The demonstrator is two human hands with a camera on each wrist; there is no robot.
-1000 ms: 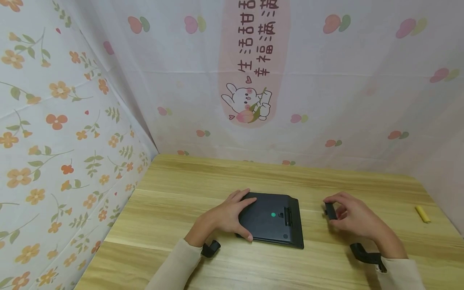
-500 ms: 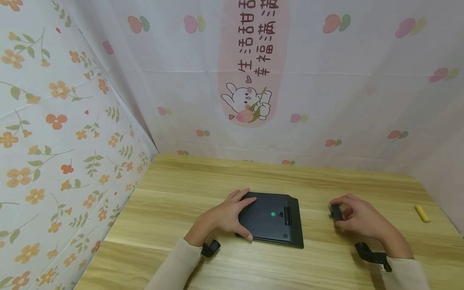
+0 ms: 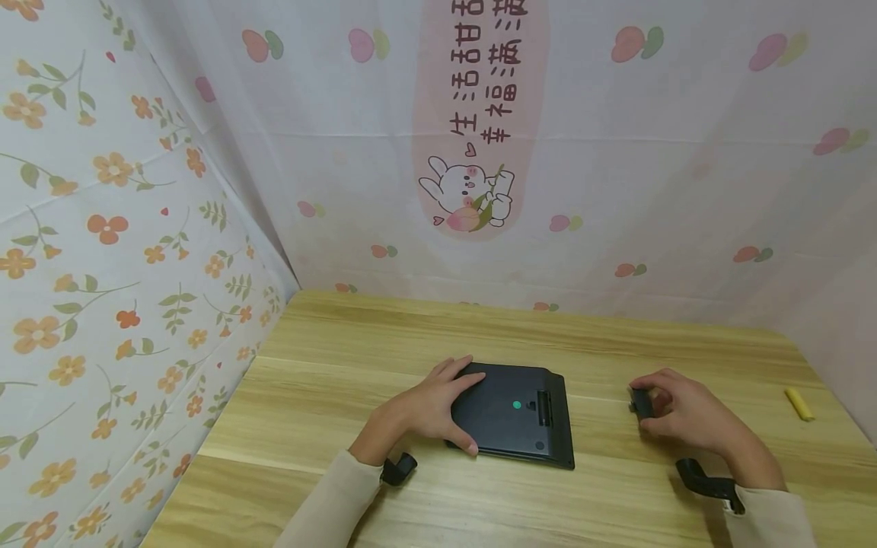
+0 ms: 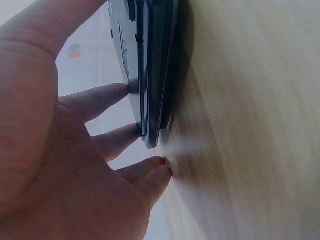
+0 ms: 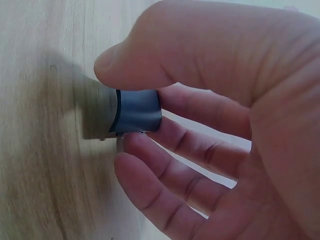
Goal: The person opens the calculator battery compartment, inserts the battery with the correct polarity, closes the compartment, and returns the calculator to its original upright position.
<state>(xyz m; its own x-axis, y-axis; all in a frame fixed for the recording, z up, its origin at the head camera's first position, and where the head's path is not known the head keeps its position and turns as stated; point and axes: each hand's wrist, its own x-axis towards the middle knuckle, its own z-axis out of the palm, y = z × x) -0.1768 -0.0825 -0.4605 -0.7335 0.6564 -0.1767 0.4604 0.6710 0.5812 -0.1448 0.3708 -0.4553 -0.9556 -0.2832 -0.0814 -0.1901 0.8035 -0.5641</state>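
Observation:
A black calculator lies back side up on the table, with its keys hidden. Near its right end is the uncovered battery compartment; whether it holds anything cannot be made out. My left hand rests over the left end, fingers spread, thumb at the near edge. In the left wrist view, fingertips touch the calculator while others reach the table. To the right, my right hand pinches a small black battery cover between thumb and fingers, apart from the calculator. The cover's curved face shows in the right wrist view.
A yellow battery lies near the right edge of the wooden table. Patterned cloth hangs behind the table, and flowered cloth hangs at its left side. Black wrist mounts sit by both sleeves.
My right hand has moved a little to the right and nearer me, carrying the battery cover away from the calculator. The left hand and the calculator have stayed put.

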